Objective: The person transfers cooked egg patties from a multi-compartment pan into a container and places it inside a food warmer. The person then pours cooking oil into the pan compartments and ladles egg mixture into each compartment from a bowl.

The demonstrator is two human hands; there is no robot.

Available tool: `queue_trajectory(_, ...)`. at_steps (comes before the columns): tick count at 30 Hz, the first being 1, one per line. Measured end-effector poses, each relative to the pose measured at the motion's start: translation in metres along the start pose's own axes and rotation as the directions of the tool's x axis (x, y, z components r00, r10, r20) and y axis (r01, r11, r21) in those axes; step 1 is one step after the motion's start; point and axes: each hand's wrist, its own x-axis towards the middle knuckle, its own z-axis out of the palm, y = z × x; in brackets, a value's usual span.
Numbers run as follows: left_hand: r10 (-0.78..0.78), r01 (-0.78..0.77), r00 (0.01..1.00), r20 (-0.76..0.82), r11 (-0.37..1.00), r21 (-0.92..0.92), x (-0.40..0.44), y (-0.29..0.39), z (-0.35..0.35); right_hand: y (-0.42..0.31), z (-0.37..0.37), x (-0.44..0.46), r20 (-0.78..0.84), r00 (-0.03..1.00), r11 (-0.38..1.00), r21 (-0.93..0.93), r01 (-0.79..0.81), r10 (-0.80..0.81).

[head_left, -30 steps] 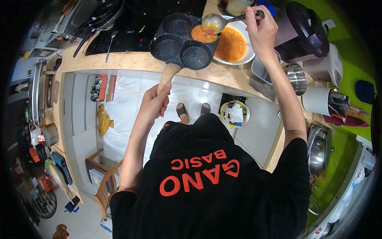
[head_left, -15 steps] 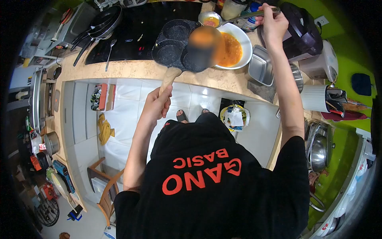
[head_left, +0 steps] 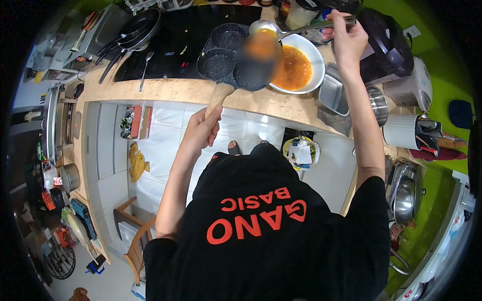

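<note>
My left hand is closed round the wooden handle of a dark pan with round wells. Two wells on the pan's left hold nothing; a blurred patch covers much of its right side, where some orange mixture shows. In my right hand is the handle of a metal ladle. The ladle's bowl, with yellow-orange liquid in it, is at the pan's far right edge. Beside the pan stands a white bowl of orange egg-like mixture.
The pan is over a black cooktop, with a fork-like utensil on its left part. Stacked frying pans stand at the far left. A metal container, a dark cooker and a steel pot are at the right.
The ladle has moved from over the pan's upper right well to its far edge, and my right hand has shifted right. My left hand still holds the pan handle.
</note>
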Motion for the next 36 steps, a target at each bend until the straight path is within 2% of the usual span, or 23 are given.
queue_trajectory(2, 0.014, -0.014, 1.000, 0.000, 0.999, 0.031, 0.005, 0.001, 0.001, -0.007, -0.003, -0.011, 0.032, 0.999, 1.000, 0.008, 0.015, -0.016)
queue_trajectory(4, 0.016, -0.016, 1.000, -0.013, 1.000, 0.018, 0.011, 0.000, 0.001, -0.026, -0.002, -0.036, 0.081, 0.997, 0.998, -0.060, -0.002, 0.006)
queue_trajectory(6, 0.021, -0.021, 0.999, -0.024, 1.000, -0.001, 0.013, 0.002, 0.003, -0.036, 0.003, -0.066, 0.185, 0.978, 0.993, -0.054, 0.107, -0.096)
queue_trajectory(8, 0.017, -0.016, 0.999, -0.047, 1.000, 0.024, 0.010, 0.010, 0.004, -0.026, -0.005, -0.088, 0.419, 0.833, 0.848, -0.224, 0.480, -0.361)
queue_trajectory(9, 0.011, -0.010, 0.999, -0.052, 1.000, 0.017, 0.010, 0.009, 0.003, -0.028, -0.006, -0.099, 0.427, 0.831, 0.850, -0.220, 0.478, -0.357)
queue_trajectory(11, 0.017, -0.017, 0.999, -0.032, 1.000, -0.015, 0.013, 0.009, 0.002, -0.035, -0.007, -0.117, 0.626, 0.632, 0.722, -0.155, 0.675, -0.457)
queue_trajectory(14, 0.032, -0.032, 0.999, -0.039, 0.999, -0.019, 0.014, 0.009, 0.001, -0.031, -0.018, -0.124, 0.537, 0.653, 0.710, -0.135, 0.691, -0.534)
queue_trajectory(15, 0.029, -0.030, 0.999, -0.037, 0.999, -0.019, 0.015, 0.008, 0.001, -0.029, -0.024, -0.125, 0.469, 0.697, 0.703, -0.201, 0.682, -0.542)
queue_trajectory(16, 0.023, -0.024, 0.999, -0.042, 0.999, -0.029, 0.016, 0.007, 0.001, -0.026, -0.028, -0.125, 0.469, 0.700, 0.704, -0.206, 0.680, -0.539)
queue_trajectory(18, 0.017, -0.018, 0.999, -0.039, 0.999, -0.038, 0.019, 0.004, 0.000, -0.025, -0.029, -0.123, 0.080, 0.889, 0.859, -0.228, 0.458, -0.452)
queue_trajectory(19, 0.007, -0.009, 0.999, -0.049, 0.999, -0.052, 0.020, 0.001, -0.001, -0.028, -0.024, -0.126, -0.078, 0.937, 0.939, -0.077, 0.334, -0.340)
queue_trajectory(20, -0.004, 0.001, 0.998, -0.055, 0.998, -0.064, 0.022, -0.002, -0.002, -0.020, -0.030, -0.125, -0.084, 0.936, 0.938, -0.087, 0.335, -0.342)
queue_trajectory(22, 0.009, -0.013, 0.998, -0.056, 0.998, -0.063, 0.021, -0.007, -0.002, 0.017, -0.045, -0.121, -0.132, 0.949, 0.932, -0.268, 0.245, -0.287)
queue_trajectory(23, 0.023, -0.027, 0.997, -0.072, 0.998, -0.065, 0.021, -0.008, -0.001, 0.034, -0.048, -0.119, -0.102, 0.958, 0.926, -0.302, 0.226, -0.267)
queue_trajectory(24, 0.024, -0.027, 0.998, -0.058, 0.998, -0.057, 0.020, -0.007, -0.002, 0.054, -0.053, -0.117, -0.023, 0.941, 0.823, -0.492, 0.283, -0.337)
queue_trajectory(26, 0.023, -0.033, 0.995, -0.093, 0.994, -0.103, 0.016, -0.007, -0.004, 0.100, -0.057, -0.117, 0.055, 0.950, 0.783, -0.553, 0.284, -0.306)
queue_trajectory(30, 0.033, -0.042, 0.995, -0.099, 0.995, -0.093, 0.011, -0.008, -0.007, 0.114, -0.044, -0.131, 0.041, 0.974, 0.849, -0.484, 0.213, -0.221)
queue_trajectory(32, 0.019, -0.028, 0.995, -0.102, 0.996, -0.089, 0.010, -0.007, -0.007, 0.106, -0.043, -0.140, -0.027, 0.999, 0.928, -0.372, 0.009, -0.021)
queue_trajectory(33, 0.007, -0.016, 0.994, -0.107, 0.996, -0.087, 0.010, -0.007, -0.007, 0.094, -0.039, -0.143, -0.081, 0.996, 0.964, -0.258, -0.058, 0.038)
queue_trajectory(34, 0.004, -0.013, 0.995, -0.101, 0.996, -0.084, 0.010, -0.008, -0.008, 0.093, -0.041, -0.142, -0.087, 0.995, 0.963, -0.261, -0.062, 0.041)
queue_trajectory(36, 0.026, -0.035, 0.996, -0.087, 0.994, -0.100, 0.012, -0.011, -0.008, 0.096, -0.047, -0.137, -0.201, 0.949, 0.949, -0.152, -0.277, 0.244)
